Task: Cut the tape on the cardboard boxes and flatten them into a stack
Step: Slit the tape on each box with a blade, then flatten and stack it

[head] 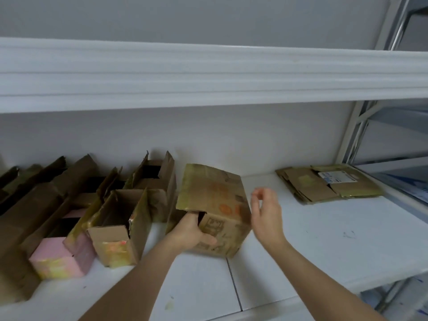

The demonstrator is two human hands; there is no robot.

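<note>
Item 1, box in hand (215, 209): brown carton tipped on its side near the middle of the white shelf (324, 239), open end toward me, orange print on its upper face. I judge the step to be taking up the next box for flattening.

Item 2, left hand (194, 230): grips the carton at its open end, fingers tucked inside the mouth, thumb on the outer wall.

Item 3, right hand (266, 212): just beside the carton's right edge, not touching it, fingers loosely parted and holding nothing. It is blurred, so the finger positions are uncertain. No cutter is visible.

Item 4, waiting boxes (115, 223): a row to the left, flaps up, including 1 pink box (58, 256).

Item 5, flattened stack (328, 184): far right of the shelf, well apart from the carton.

Next move, by my reckoning: the right hand braces the far side, the bottom seam gets opened, then the carton is pressed flat.
</note>
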